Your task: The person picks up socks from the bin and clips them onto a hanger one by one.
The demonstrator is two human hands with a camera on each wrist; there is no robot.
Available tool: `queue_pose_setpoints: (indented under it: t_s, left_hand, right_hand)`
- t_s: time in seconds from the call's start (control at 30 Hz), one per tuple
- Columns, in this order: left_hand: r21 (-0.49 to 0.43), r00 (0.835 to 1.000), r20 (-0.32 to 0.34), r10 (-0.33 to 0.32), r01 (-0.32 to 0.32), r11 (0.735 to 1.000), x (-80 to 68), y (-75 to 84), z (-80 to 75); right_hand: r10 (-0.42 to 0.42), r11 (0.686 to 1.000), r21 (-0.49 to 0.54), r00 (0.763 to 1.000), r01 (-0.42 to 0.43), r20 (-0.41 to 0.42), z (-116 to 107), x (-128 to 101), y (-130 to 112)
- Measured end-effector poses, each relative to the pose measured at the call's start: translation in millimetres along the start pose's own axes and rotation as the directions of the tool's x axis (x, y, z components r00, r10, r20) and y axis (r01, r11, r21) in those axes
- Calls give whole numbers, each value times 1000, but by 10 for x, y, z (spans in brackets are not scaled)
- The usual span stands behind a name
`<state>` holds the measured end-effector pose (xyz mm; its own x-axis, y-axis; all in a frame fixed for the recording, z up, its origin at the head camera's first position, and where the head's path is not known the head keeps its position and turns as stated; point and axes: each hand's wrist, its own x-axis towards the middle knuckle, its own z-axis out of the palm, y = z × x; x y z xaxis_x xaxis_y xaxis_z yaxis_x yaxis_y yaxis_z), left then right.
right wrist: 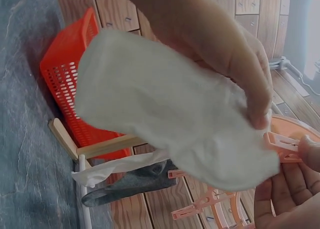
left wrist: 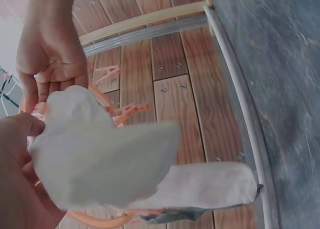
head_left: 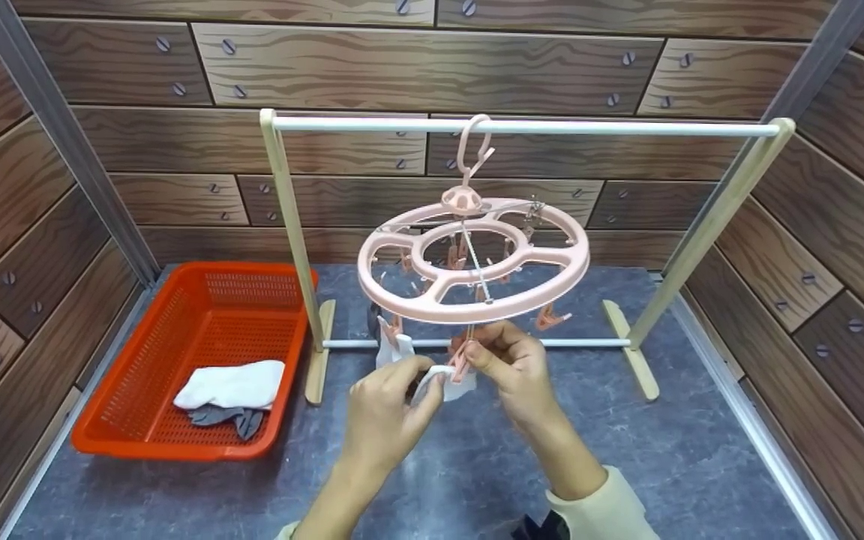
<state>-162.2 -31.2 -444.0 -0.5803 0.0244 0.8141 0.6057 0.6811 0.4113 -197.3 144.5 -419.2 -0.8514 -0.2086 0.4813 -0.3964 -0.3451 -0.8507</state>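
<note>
A pink round clip hanger (head_left: 473,262) hangs by its hook from the white rod (head_left: 612,128) of a wooden rack. Below its near rim, my left hand (head_left: 423,373) grips a small white cloth (head_left: 447,382), the same white cloth (left wrist: 100,154) that fills the left wrist view. My right hand (head_left: 471,358) pinches a pink clip (head_left: 460,365) right beside the cloth's top edge. In the right wrist view the pink clip (right wrist: 280,144) touches the white cloth (right wrist: 170,124). Another white piece (head_left: 394,349) hangs from a clip to the left, with a grey one (right wrist: 130,181) next to it.
An orange basket (head_left: 139,375) stands at the left on the grey table top, holding a white cloth (head_left: 233,384) over a grey one (head_left: 233,418). The rack's feet (head_left: 631,349) and low crossbar (head_left: 582,343) sit behind my hands. Wood-patterned walls close in three sides.
</note>
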Motion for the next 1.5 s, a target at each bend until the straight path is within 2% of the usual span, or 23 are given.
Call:
queue_pose_setpoints:
  t_s: [0.2, 0.5, 0.6, 0.67, 0.77, 0.83, 0.9, 0.97, 1.1, 1.17, 1.33, 1.4, 1.5]
  left_hand:
    - [-95, 999, 7, -32, 32, 995, 8, 38, 12]
    - [-110, 999, 28, -47, 50, 993, 4, 31, 11]
    - [-98, 1000, -23, -8, 6, 995, 45, 47, -14]
    - [-85, 996, -75, 44, -51, 995, 102, 73, -46]
    - [-55, 980, -141, 141, -150, 987, 224, 125, -86]
    - [-22, 969, -154, 195, -200, 979, 314, 156, -103]
    - [21, 968, -126, 219, -218, 976, 400, 177, -107]
    - [63, 974, -61, 218, -214, 975, 469, 189, -98]
    - [136, 979, 102, 179, -192, 972, 530, 187, -40]
    - [151, 975, 150, 163, -185, 971, 525, 180, -9]
    - [145, 975, 174, 142, -168, 975, 494, 119, 23]
    - [147, 976, 171, 138, -164, 976, 490, 87, 21]
    - [155, 977, 166, 135, -161, 975, 494, 44, 17]
  right_hand:
    - [-9, 999, -49, 1000, 9, -10, 12, -8, -7]
    - [44, 990, -135, 999, -46, -19, 21, -31, -31]
    - [48, 988, -148, 999, -49, -13, 11, -48, -31]
    - [45, 987, -157, 999, -45, -9, 6, -60, -21]
    - [39, 983, -182, 999, -40, -7, -3, -76, 0]
    - [43, 978, -202, 999, -43, -3, -8, -82, 18]
    - [53, 972, -230, 999, -52, -2, -11, -86, 38]
    - [68, 962, -264, 998, -65, 0, -16, -92, 57]
    - [89, 942, -328, 996, -74, 30, -23, -112, 62]
    - [95, 934, -349, 994, -69, 57, -29, -125, 46]
    - [50, 894, -447, 989, 17, 137, -34, -166, -32]
    - [13, 859, -507, 989, 65, 148, -9, -190, -127]
    - [-111, 789, -588, 983, 176, 145, -24, -196, -238]
